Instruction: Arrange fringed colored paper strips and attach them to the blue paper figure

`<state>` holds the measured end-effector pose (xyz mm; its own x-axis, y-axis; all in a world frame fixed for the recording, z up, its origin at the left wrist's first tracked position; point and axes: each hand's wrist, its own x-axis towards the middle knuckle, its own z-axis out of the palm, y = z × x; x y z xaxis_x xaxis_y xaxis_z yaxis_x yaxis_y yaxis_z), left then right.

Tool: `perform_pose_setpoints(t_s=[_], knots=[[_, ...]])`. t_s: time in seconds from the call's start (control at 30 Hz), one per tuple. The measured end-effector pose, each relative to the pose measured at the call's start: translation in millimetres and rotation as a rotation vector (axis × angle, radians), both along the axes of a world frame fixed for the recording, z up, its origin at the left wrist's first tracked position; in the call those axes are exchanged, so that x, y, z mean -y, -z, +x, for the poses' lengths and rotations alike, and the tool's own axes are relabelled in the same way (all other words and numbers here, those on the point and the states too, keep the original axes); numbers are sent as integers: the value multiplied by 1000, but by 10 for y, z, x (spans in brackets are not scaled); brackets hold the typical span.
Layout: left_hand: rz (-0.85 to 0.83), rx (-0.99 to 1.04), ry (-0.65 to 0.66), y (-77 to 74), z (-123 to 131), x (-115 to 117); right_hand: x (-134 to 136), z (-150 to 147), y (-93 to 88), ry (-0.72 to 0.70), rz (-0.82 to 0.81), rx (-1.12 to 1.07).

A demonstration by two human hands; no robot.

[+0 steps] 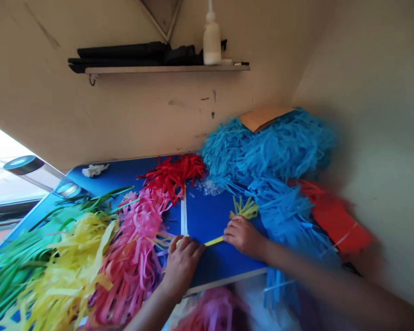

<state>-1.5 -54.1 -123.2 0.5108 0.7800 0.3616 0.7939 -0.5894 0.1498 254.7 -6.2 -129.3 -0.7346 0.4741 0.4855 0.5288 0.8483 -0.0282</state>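
A narrow yellow strip [214, 241] runs between my two hands, low over the blue tabletop [214, 264]. My left hand [184, 259] is closed on its left end, and yellow fringe ends show just left of the fingers. My right hand [240, 234] is closed on the other end, with a spread yellow tassel [244, 208] fanning out above the fingers. Left of my left hand lie pink paper strips [141, 220]. Blue fringed strips [283, 202] lie right of my right hand.
Yellow [72, 262] and green strips [17, 266] cover the left side. Red strips [179, 172], a big blue pile [272, 147] and red sheets [334, 220] lie farther back and right. A wall shelf [165, 69] holds a bottle [212, 43]. Pink material hangs below the front edge.
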Motion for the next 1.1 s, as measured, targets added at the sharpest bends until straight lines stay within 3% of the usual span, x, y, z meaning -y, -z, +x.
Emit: perform_pose_setpoints(t_s=[0.1,0.3,0.5,0.7,0.83,0.9,1.0,1.1], knots=[[-96,39,0,20,-50,-34,-46,96,65,-11,-128,-138],[-245,149,-36,18,-67,-95,-117,121,68,128,-449,-209],[-256,96,-120,-16,-32,-98,-102,95,-85,187,-560,-98],[-248,0,-191,-175,90,-149,-149,-21,-234,347,-632,57],[-188,-111,-21,-255,142,-149,-140,-77,-358,395,-610,112],[-144,-184,56,-258,155,-138,-94,-123,-402,278,-519,169],[-108,-219,67,-246,176,-130,-29,-229,-392,29,-295,298],[-83,-181,50,-222,219,-134,-40,-335,-311,-61,-133,402]])
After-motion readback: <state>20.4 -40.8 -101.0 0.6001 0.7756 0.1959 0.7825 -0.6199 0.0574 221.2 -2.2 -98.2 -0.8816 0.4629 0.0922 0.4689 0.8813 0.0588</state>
